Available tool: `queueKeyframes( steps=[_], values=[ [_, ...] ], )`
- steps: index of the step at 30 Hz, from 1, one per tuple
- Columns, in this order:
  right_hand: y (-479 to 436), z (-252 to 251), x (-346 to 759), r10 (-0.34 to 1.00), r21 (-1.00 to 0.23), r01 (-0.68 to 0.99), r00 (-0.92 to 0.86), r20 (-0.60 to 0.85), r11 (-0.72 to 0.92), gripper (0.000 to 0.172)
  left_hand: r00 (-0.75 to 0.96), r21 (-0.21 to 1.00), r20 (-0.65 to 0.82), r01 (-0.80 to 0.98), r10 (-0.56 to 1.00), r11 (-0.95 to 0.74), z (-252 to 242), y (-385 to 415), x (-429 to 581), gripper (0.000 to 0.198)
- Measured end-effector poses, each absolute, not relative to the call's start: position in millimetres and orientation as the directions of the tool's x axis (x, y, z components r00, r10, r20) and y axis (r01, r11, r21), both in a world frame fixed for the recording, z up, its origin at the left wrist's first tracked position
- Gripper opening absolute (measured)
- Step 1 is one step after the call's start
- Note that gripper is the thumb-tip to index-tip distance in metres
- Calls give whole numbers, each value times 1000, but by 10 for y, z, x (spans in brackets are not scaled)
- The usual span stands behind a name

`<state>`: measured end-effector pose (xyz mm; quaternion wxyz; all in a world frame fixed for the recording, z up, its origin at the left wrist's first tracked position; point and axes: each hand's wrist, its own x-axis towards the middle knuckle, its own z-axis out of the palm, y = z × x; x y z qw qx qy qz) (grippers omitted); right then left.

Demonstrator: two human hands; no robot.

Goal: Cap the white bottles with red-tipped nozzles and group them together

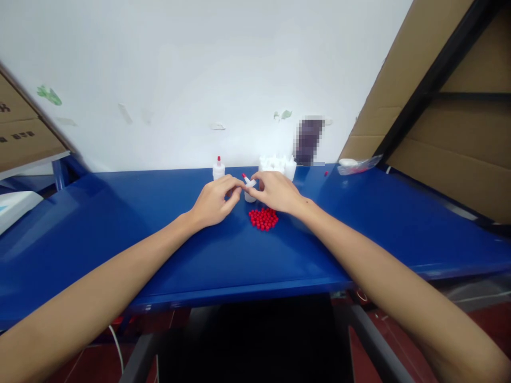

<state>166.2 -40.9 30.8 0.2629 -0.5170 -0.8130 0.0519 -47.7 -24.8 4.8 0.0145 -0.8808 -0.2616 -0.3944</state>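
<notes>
A small white squeeze bottle [250, 198] stands on the blue table between my hands. Its white nozzle cap [249, 183] is tilted to the left and carries a red tip [244, 175]. My right hand [278, 192] pinches the nozzle cap between thumb and forefinger. From the other side, the forefinger of my left hand [217, 201] reaches to the nozzle cap, its thumb held apart below. Just in front of the bottle lies a pile of small red tip caps [263, 218]. Part of the bottle is hidden by my fingers.
Behind my left hand stands another white bottle [218, 170] with a red tip. Several white bottles [275, 164] are grouped behind my right hand. A clear plastic bag [361, 166] and a single red cap [326, 173] lie at the back right. Cardboard [451, 138] flanks the table.
</notes>
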Motion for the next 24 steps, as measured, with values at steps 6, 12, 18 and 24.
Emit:
queueKeyframes(
  steps=[6, 12, 18, 24],
  values=[
    [-400, 331, 1656, 846, -364, 788, -345, 407, 497, 21, 558, 173, 693, 486, 457, -856, 55, -252, -481, 24],
    [-334, 263, 1689, 883, -404, 805, -292, 367, 435, 28, 623, 230, 549, 529, 558, -817, 36, -253, -483, 26],
    [-286, 201, 1709, 900, -520, 739, -296, 320, 428, 31, 669, 238, 451, 548, 591, -802, 26, -250, -480, 26],
    [-298, 199, 1704, 886, -565, 683, -326, 331, 462, 32, 678, 209, 437, 562, 591, -800, 24, -245, -490, 27]
  ],
)
